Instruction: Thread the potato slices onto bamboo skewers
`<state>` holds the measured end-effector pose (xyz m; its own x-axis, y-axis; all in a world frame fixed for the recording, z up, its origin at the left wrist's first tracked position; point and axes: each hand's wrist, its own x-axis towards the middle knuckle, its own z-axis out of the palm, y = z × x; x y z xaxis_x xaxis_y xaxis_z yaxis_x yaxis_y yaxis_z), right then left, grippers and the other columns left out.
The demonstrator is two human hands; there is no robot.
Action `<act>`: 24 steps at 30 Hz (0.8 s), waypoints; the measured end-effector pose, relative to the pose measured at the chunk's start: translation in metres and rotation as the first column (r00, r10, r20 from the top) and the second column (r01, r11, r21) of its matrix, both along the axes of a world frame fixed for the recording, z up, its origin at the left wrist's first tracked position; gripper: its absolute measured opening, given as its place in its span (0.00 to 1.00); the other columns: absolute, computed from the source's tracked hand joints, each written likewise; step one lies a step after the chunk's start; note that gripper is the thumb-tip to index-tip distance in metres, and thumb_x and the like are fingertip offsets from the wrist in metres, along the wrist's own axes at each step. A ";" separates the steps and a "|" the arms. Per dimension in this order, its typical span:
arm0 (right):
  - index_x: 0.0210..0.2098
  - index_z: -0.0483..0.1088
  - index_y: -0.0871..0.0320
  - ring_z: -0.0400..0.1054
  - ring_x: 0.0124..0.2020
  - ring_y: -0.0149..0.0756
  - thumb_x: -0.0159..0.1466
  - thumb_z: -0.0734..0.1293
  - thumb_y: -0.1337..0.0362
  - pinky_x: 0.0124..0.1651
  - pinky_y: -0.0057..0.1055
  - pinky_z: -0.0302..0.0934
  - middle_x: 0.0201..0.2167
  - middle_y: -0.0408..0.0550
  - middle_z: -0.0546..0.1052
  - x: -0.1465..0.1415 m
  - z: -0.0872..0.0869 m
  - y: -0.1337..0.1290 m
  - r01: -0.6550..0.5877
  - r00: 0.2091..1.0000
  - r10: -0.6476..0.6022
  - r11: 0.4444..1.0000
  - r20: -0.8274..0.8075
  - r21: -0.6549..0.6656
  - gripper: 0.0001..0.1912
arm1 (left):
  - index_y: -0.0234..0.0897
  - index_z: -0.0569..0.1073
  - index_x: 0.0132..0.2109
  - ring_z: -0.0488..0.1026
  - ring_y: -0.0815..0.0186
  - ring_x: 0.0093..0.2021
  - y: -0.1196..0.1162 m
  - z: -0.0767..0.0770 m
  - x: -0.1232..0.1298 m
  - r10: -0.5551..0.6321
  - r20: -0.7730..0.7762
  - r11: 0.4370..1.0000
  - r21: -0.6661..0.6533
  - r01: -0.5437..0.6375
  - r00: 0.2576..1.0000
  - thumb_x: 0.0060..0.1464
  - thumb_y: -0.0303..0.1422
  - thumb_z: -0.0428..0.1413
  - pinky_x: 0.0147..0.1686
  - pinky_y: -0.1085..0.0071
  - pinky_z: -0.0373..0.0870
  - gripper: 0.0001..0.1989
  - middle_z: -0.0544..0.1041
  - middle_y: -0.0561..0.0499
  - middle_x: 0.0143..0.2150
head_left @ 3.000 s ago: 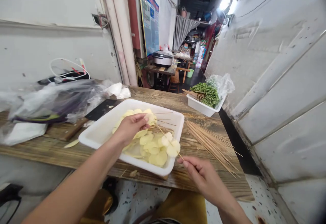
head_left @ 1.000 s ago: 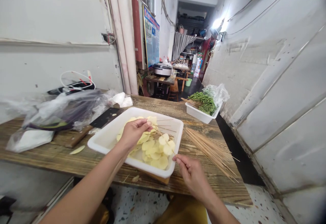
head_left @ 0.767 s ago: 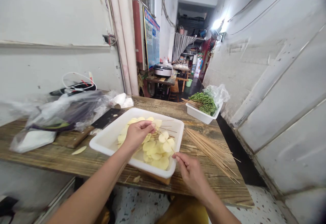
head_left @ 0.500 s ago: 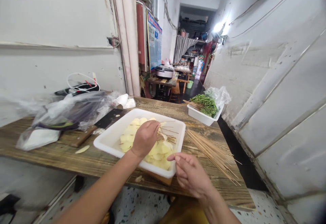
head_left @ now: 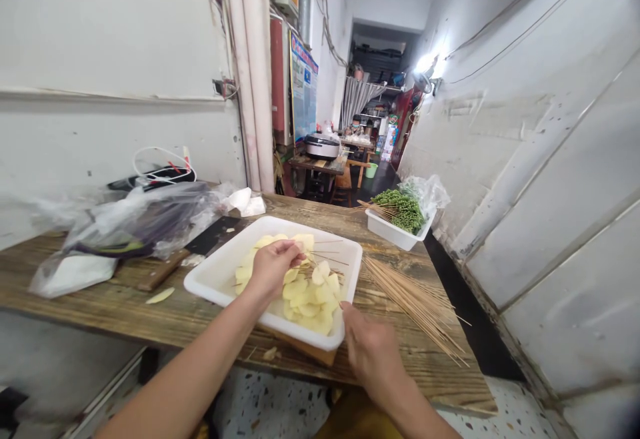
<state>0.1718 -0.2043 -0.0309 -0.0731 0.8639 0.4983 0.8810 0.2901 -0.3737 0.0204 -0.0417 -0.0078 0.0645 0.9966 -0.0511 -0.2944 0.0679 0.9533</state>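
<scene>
A white plastic tray (head_left: 220,292) on the table holds thin pale-yellow slices (head_left: 305,299) that look like potato, several of them threaded on bamboo skewers. Above its middle, my left hand (head_left: 273,266) is closed in a pinch, apparently on a potato slice (head_left: 305,242). My right hand (head_left: 373,342) is closed at the tray's near right corner. It grips the end of a bamboo skewer (head_left: 339,298) that slants up and left over the tray, with slices on it. The skewer's tip, near my left fingers, is hard to make out.
Loose bamboo skewers (head_left: 415,306) lie to the right of the tray. Behind them stands a white container (head_left: 390,231) of green skewered food (head_left: 405,212). A cleaver (head_left: 167,269), a stray slice (head_left: 161,295) and plastic bags (head_left: 145,219) lie on the left. A person sits far back.
My left hand has moved slightly left and turned, its fingers now pointing right. My right hand has drawn its fingers in around the skewer's end, and the slices on it show more clearly.
</scene>
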 end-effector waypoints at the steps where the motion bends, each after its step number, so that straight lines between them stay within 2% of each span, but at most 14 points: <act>1: 0.48 0.70 0.68 0.68 0.22 0.36 0.64 0.54 0.71 0.26 0.27 0.59 0.24 0.55 0.76 -0.002 -0.002 0.000 0.016 0.998 -0.017 1.000 0.066 0.021 0.18 | 0.29 0.72 0.29 0.70 0.73 0.24 0.001 0.001 -0.001 -0.023 0.059 0.998 -0.060 0.026 0.998 0.41 0.28 0.62 0.26 0.78 0.67 0.07 0.72 0.53 0.22; 3: 0.48 0.70 0.69 0.67 0.21 0.36 0.64 0.54 0.71 0.25 0.27 0.58 0.23 0.55 0.75 -0.003 -0.002 0.001 0.003 0.998 -0.004 1.000 0.063 0.017 0.19 | 0.29 0.72 0.27 0.69 0.74 0.23 0.004 0.002 -0.005 -0.081 0.173 0.975 -0.189 0.114 0.982 0.42 0.24 0.60 0.24 0.80 0.66 0.03 0.72 0.52 0.21; 5: 0.45 0.72 0.65 0.68 0.25 0.35 0.65 0.54 0.68 0.28 0.27 0.60 0.25 0.53 0.75 -0.002 0.001 0.002 -0.070 0.989 0.064 0.997 -0.131 -0.043 0.17 | 0.28 0.71 0.26 0.68 0.75 0.22 0.007 0.003 -0.010 -0.129 0.272 0.935 -0.287 0.209 0.954 0.43 0.20 0.58 0.22 0.81 0.65 0.03 0.71 0.51 0.21; 7: 0.41 0.74 0.61 0.68 0.28 0.34 0.66 0.55 0.64 0.31 0.26 0.60 0.27 0.50 0.75 0.003 0.003 0.005 -0.169 0.908 0.112 0.980 -0.404 -0.109 0.16 | 0.29 0.71 0.26 0.67 0.76 0.21 0.009 0.002 -0.013 -0.167 0.333 0.908 -0.314 0.277 0.928 0.44 0.20 0.57 0.22 0.82 0.65 0.03 0.71 0.51 0.21; 9: 0.40 0.74 0.60 0.65 0.24 0.31 0.66 0.57 0.59 0.27 0.24 0.58 0.23 0.45 0.72 0.007 0.004 0.008 -0.253 0.775 0.097 0.953 -0.624 -0.166 0.16 | 0.29 0.72 0.26 0.67 0.76 0.21 0.008 0.002 -0.014 -0.188 0.319 0.921 -0.272 0.279 0.929 0.44 0.21 0.58 0.22 0.81 0.65 0.03 0.71 0.51 0.21; 12: 0.44 0.72 0.61 0.55 0.18 0.25 0.63 0.62 0.54 0.21 0.21 0.50 0.18 0.39 0.65 0.010 0.001 0.011 -0.371 0.565 0.030 0.902 -0.824 -0.222 0.19 | 0.30 0.74 0.28 0.68 0.74 0.23 0.004 -0.001 -0.010 -0.108 0.120 0.983 -0.133 0.123 0.987 0.42 0.26 0.61 0.25 0.79 0.66 0.04 0.72 0.52 0.22; 14: 0.45 0.70 0.61 0.50 0.15 0.22 0.61 0.64 0.53 0.19 0.19 0.47 0.16 0.36 0.62 0.008 0.001 0.011 -0.460 0.412 -0.019 0.859 -0.911 -0.226 0.20 | 0.31 0.75 0.30 0.70 0.71 0.24 0.000 -0.003 -0.006 -0.001 -0.081 0.999 0.036 0.004 0.997 0.42 0.31 0.62 0.28 0.76 0.68 0.07 0.74 0.52 0.23; 17: 0.43 0.70 0.61 0.41 0.09 0.18 0.60 0.65 0.53 0.12 0.18 0.40 0.11 0.31 0.55 0.005 0.009 0.010 -0.611 0.176 -0.145 0.760 -0.974 -0.224 0.19 | 0.35 0.77 0.33 0.73 0.66 0.29 -0.006 -0.005 -0.003 0.135 -0.290 0.939 0.342 -0.029 0.947 0.44 0.36 0.60 0.34 0.71 0.69 0.09 0.77 0.50 0.27; 19: 0.41 0.70 0.62 0.37 0.07 0.17 0.59 0.66 0.54 0.10 0.17 0.38 0.10 0.28 0.52 0.006 0.016 0.010 -0.661 0.065 -0.204 0.725 -0.977 -0.196 0.17 | 0.37 0.77 0.33 0.73 0.65 0.32 -0.009 -0.005 -0.001 0.199 -0.347 0.883 0.470 -0.014 0.917 0.45 0.36 0.59 0.36 0.71 0.68 0.08 0.78 0.50 0.31; 20: 0.40 0.70 0.62 0.36 0.06 0.17 0.59 0.66 0.55 0.09 0.17 0.38 0.10 0.28 0.52 0.006 0.018 0.010 -0.660 0.048 -0.212 0.727 -0.976 -0.190 0.16 | 0.38 0.77 0.32 0.73 0.65 0.32 -0.010 -0.005 -0.001 0.218 -0.362 0.869 0.496 -0.010 0.906 0.45 0.36 0.58 0.36 0.71 0.68 0.08 0.78 0.50 0.31; 21: 0.40 0.70 0.62 0.36 0.07 0.17 0.59 0.65 0.55 0.09 0.17 0.38 0.10 0.28 0.51 0.006 0.020 0.009 -0.642 0.068 -0.206 0.740 -0.976 -0.201 0.16 | 0.38 0.76 0.32 0.73 0.65 0.31 -0.010 -0.004 0.000 0.223 -0.372 0.868 0.496 -0.011 0.901 0.45 0.36 0.58 0.35 0.72 0.68 0.07 0.78 0.51 0.30; 22: 0.40 0.71 0.62 0.36 0.07 0.18 0.60 0.64 0.55 0.10 0.17 0.39 0.10 0.28 0.51 0.007 0.020 0.009 -0.611 0.130 -0.191 0.757 -0.973 -0.231 0.16 | 0.37 0.76 0.31 0.73 0.66 0.30 -0.011 -0.003 0.000 0.214 -0.371 0.880 0.474 -0.014 0.904 0.45 0.36 0.58 0.33 0.72 0.68 0.07 0.78 0.51 0.28; 24: 0.41 0.71 0.62 0.44 0.08 0.20 0.62 0.62 0.55 0.12 0.18 0.44 0.10 0.31 0.54 0.006 0.017 0.006 -0.480 0.363 -0.121 0.825 -0.924 -0.297 0.17 | 0.36 0.75 0.29 0.73 0.66 0.27 -0.010 -0.001 0.000 0.161 -0.321 0.928 0.371 -0.033 0.933 0.43 0.37 0.59 0.31 0.72 0.67 0.08 0.77 0.52 0.25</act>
